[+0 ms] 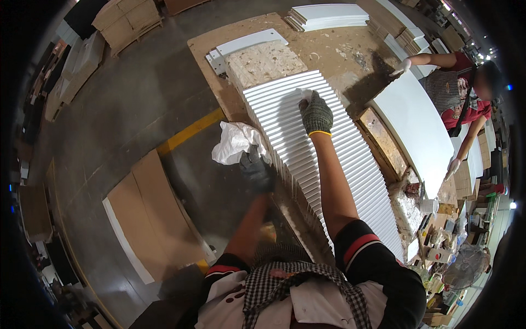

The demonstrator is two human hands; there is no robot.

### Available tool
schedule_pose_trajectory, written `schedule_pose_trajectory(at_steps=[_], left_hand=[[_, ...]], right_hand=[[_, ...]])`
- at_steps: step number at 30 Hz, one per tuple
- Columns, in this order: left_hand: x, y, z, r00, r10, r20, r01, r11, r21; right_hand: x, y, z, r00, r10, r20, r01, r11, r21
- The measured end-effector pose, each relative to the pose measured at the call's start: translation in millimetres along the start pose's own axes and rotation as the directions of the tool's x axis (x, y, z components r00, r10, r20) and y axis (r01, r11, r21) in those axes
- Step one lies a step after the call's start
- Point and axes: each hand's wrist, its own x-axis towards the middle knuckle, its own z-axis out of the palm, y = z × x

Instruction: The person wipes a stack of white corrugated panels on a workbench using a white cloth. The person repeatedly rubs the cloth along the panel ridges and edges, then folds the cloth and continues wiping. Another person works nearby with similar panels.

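My left hand [255,169], in a dark grey glove, is closed on a crumpled white cloth [234,142] beside the left edge of the panels; it is slightly blurred. In a grey knit glove with a yellow cuff, my right hand [316,116] pinches a small white wad [304,94], possibly cloth, partly hidden by the fingers. That hand is over a long row of narrow white panels [293,145], set closely side by side with their edges up. At the row's far end sits a speckled, worn block [264,63].
A co-worker [452,90] at right holds a large white panel [413,123] with both gloved hands. White boards [329,15] are stacked on the far side of the worktable [334,52]. Cardboard-covered boards [156,211] lie low at left. A fan [466,267] stands among clutter at lower right.
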Motion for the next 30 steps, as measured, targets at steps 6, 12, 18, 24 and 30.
schedule_pose_trajectory(at_steps=[6,12,18,24,30], left_hand=[[6.5,9.1,-18.3,0.999,0.002,-0.042,-0.011,0.977,-0.215],[29.4,-20.1,-59.4,0.983,-0.157,0.098,0.184,0.780,-0.598],[-5.2,-60.0,-193.4,0.977,-0.199,0.080,0.207,0.776,-0.596],[-15.2,-65.6,-272.2,0.990,-0.141,-0.017,0.112,0.851,-0.514],[6.0,-23.1,-284.3,0.999,-0.039,-0.019,0.025,0.873,-0.486]], right_hand=[[-88.7,-75.7,50.6,0.877,-0.398,0.270,0.390,0.917,0.084],[-48.5,-16.8,9.0,0.933,-0.345,0.102,0.299,0.901,0.314],[-6.6,33.4,13.5,0.998,-0.069,0.001,0.069,0.990,0.120],[-135.0,-64.8,5.1,0.753,-0.639,0.156,0.416,0.647,0.639],[-223.6,86.0,-161.1,0.860,-0.425,0.281,-0.157,0.303,0.940]])
